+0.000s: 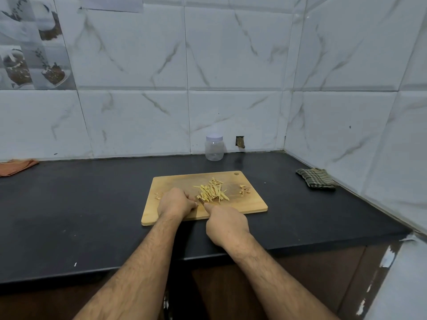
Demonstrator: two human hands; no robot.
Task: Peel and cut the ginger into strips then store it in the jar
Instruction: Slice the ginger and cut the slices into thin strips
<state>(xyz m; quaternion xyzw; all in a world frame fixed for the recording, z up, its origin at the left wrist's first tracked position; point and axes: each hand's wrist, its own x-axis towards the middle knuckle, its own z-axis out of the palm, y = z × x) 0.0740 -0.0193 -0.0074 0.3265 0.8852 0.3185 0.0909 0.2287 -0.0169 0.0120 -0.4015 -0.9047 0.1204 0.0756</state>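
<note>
Ginger strips (pixel 212 192) lie just beyond both curled hands (left (pixel 176 202), right (pixel 227 225) gripping a knife (pixel 200 200)).

The cutting board (pixel 184 181) lies in the middle of the table (pixel 92 204), near its front edge. The ginger strips (pixel 213 192) lie on the board, with peel scraps (pixel 244 190) to their right. The jar (pixel 214 147) stands behind the board, at the back edge. A folded cloth (pixel 315 178) lies at the right edge, another cloth (pixel 16 166) at the back left
</note>
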